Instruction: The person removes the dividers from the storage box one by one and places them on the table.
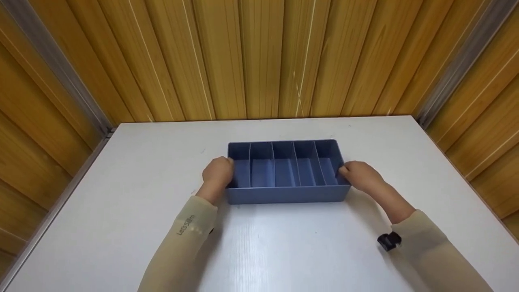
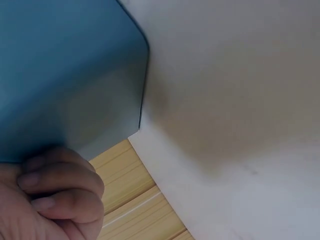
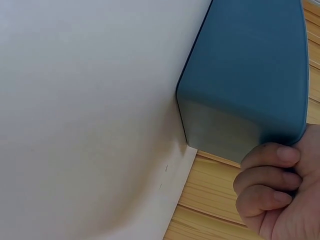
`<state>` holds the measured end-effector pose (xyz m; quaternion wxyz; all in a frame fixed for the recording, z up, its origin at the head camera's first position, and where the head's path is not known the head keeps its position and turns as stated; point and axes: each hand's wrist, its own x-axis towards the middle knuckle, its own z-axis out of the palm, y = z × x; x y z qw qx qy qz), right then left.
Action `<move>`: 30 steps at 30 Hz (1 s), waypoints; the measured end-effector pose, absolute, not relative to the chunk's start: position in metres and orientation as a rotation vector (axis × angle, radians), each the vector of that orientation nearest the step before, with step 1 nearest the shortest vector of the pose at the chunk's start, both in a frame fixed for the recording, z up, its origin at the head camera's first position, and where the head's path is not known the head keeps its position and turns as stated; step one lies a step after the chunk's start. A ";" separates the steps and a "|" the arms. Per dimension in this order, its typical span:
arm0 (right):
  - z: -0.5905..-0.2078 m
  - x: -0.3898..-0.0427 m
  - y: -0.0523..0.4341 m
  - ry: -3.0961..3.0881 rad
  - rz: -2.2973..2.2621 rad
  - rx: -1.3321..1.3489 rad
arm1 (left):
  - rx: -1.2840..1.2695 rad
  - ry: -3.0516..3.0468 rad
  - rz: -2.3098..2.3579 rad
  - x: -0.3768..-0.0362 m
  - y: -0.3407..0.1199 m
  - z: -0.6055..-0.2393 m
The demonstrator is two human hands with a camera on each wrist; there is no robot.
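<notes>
Spanning most of the view, white table point(image 1: 121, 227), backed by wood-panelled walls point(image 1: 259, 56). Blue divider box point(image 1: 286, 194), five compartments, standing upright on the table's middle, long side toward the person. Left hand point(image 1: 218, 172) at the box's left end wall, fingers curled over its rim, gripping. Right hand point(image 1: 359, 173) at the right end wall, fingers likewise curled round the rim. Cream sleeves point(image 1: 182, 243) on both forearms. Small black device point(image 1: 389, 241) at the right wrist.
</notes>
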<state>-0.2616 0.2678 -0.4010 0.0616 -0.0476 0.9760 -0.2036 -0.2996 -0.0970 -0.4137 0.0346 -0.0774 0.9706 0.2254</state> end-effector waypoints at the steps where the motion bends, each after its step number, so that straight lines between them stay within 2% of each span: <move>1: -0.400 -0.263 0.267 2.952 -0.618 -0.147 | -0.240 2.989 0.688 -0.300 -0.098 -0.412; 30: -0.395 -0.266 0.271 2.987 -0.544 -0.167 | -0.264 3.000 0.693 -0.298 -0.095 -0.412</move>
